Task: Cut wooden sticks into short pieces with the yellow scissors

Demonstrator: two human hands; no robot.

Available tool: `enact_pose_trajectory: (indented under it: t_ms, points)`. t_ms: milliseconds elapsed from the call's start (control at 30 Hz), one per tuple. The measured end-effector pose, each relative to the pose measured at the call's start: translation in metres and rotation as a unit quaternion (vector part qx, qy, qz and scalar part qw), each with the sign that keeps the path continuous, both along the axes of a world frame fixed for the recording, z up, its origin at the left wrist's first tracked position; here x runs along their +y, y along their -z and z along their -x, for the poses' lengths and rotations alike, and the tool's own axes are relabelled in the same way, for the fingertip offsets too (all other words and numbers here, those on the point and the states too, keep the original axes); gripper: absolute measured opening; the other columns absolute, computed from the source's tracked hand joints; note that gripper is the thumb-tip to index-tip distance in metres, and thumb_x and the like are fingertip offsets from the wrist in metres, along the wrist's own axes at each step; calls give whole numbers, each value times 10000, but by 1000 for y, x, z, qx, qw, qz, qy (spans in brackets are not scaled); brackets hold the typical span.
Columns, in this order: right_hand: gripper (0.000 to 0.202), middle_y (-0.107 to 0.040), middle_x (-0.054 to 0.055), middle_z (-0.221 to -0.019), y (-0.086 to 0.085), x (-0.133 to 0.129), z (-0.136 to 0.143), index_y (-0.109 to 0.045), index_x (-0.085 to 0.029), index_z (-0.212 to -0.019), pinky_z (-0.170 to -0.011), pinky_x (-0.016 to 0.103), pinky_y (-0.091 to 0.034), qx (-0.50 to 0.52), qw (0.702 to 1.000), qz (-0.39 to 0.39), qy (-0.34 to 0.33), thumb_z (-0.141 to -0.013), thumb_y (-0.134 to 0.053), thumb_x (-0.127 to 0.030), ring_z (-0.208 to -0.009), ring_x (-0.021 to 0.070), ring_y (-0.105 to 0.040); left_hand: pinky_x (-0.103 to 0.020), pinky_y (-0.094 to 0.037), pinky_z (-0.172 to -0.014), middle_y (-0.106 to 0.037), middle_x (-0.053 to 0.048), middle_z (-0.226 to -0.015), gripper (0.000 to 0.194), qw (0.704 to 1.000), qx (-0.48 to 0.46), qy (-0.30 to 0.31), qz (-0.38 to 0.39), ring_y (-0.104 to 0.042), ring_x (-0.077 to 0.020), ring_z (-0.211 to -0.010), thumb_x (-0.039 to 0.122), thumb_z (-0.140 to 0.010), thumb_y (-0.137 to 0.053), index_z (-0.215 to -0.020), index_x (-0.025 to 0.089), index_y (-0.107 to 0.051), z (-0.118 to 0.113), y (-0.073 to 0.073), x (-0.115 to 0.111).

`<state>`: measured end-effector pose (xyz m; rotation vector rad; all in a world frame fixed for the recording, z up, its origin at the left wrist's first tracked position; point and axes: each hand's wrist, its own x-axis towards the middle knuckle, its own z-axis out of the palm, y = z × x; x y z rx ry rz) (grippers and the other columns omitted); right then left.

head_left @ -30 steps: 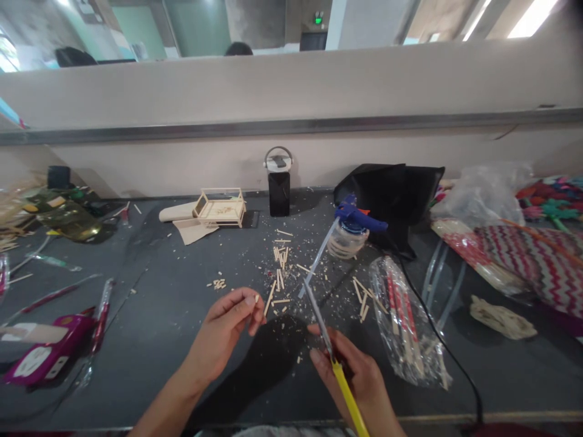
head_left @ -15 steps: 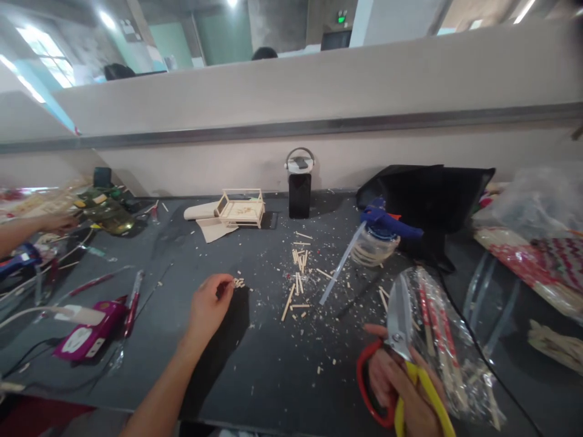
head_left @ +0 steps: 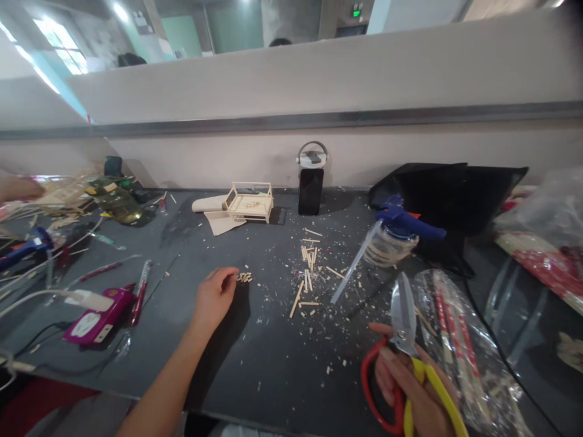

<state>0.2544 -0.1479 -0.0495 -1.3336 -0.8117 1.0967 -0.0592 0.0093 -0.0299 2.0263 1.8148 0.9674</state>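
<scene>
My left hand [head_left: 215, 298] rests on the dark table with thumb and fingertips pinched together, at the edge of a small pile of cut wooden bits [head_left: 246, 277]. Whether a bit is between the fingertips cannot be made out. My right hand [head_left: 401, 379] holds scissors [head_left: 404, 331] with one red and one yellow handle, blades closed and pointing away from me. Between the hands lie several short wooden sticks [head_left: 310, 258] among scattered chips. Farther back stands a small wooden frame model [head_left: 251, 209], bed-like in shape, beside a rolled sheet [head_left: 210, 204].
A blue glue gun [head_left: 407, 223] lies on a clear jar [head_left: 387, 250], its glue stick sticking out. Plastic-wrapped sticks [head_left: 455, 328] lie at right. A black phone [head_left: 311, 191] stands at the back. A magenta power strip [head_left: 98, 317], a bottle [head_left: 116, 200] and another person's hand [head_left: 19, 188] are left.
The view has shifted slightly, so things sit farther right. Both my hands keep nearly the same pose. The other person's hand has drawn back toward the left edge.
</scene>
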Motion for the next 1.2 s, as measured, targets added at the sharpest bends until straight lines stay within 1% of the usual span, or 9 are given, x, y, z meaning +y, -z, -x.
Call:
enact_pose_trajectory:
  t_ms: [133, 300, 400, 500, 667, 767, 933, 1067, 1200]
  points:
    - [387, -491, -60, -479, -3, 0, 1, -553, -198, -1221, -419, 206, -357, -15, 1000, -2, 0, -900, -602, -407, -416, 101, -452, -298, -483, -635, -685, -23, -733, 211, 999, -6, -48, -9, -645, -196, -668, 297, -874, -445, -866, 200, -632, 3, -5, 0]
    - [438, -500, -58, -498, -5, -1, 1, -544, -190, -1255, -412, 205, -356, -11, 1000, 12, -4, -887, -620, -415, -428, 103, -447, -310, -466, -688, -671, -46, -774, 259, 997, -4, -70, -29, -643, -214, -764, 295, -920, -362, -852, 187, -587, -2, -13, -7]
    - [452, -490, -61, -495, -6, 0, 2, -566, -175, -1238, -410, 209, -358, -2, 1000, 8, 0, -868, -637, -425, -419, 100, -436, -316, -452, -703, -663, -33, -729, 304, 1000, 15, -12, -18, -633, -213, -743, 323, -942, -351, -780, 205, -580, -18, -16, -16]
    - [464, -476, -67, -490, -9, 2, 4, -570, -171, -1223, -402, 214, -342, 6, 1000, 7, 0, -854, -647, -441, -403, 99, -427, -322, -437, -738, -668, -12, -717, 235, 996, 44, 76, -1, -621, -207, -735, 344, -901, -483, -735, 219, -592, -43, -20, -26]
    - [450, -475, -66, -489, -13, 3, 6, -564, -173, -1213, -403, 221, -341, 9, 1000, 5, -1, -864, -635, -449, -404, 107, -422, -321, -435, -693, -650, -39, -820, 196, 963, 133, 221, 79, -612, -217, -777, 390, -851, -618, -799, 201, -623, -86, -28, -34]
    - [413, -469, -70, -504, -12, 2, 5, -554, -178, -1215, -409, 212, -348, 9, 1000, -1, -12, -893, -609, -431, -415, 99, -423, -324, -443, -673, -639, -52, -845, 173, 954, 149, 230, 118, -611, -225, -777, 349, -817, -672, -802, 183, -626, -99, -30, -31]
    - [387, -479, -70, -528, -9, 2, 3, -539, -187, -1224, -417, 202, -367, 12, 1000, 0, -28, -913, -589, -410, -432, 94, -439, -336, -456, -749, -643, -68, -953, 116, 943, 150, 274, 113, -621, -229, -869, 208, -868, -589, -954, 195, -665, -107, -30, -25]
    - [398, -480, -72, -508, -13, 4, 5, -548, -177, -1208, -417, 204, -368, 10, 1000, 0, -21, -900, -599, -424, -423, 94, -430, -312, -444, -711, -642, -54, -848, 174, 930, 174, 298, 123, -621, -212, -807, 161, -874, -520, -777, 193, -661, -114, -30, -20]
    - [413, -469, -79, -491, -16, 6, 7, -560, -171, -1179, -406, 211, -355, 17, 1000, 2, -13, -885, -608, -456, -396, 93, -413, -291, -407, -611, -604, -41, -734, 151, 932, 172, 290, 131, -584, -192, -666, 76, -757, -544, -675, 183, -611, -123, -28, -16]
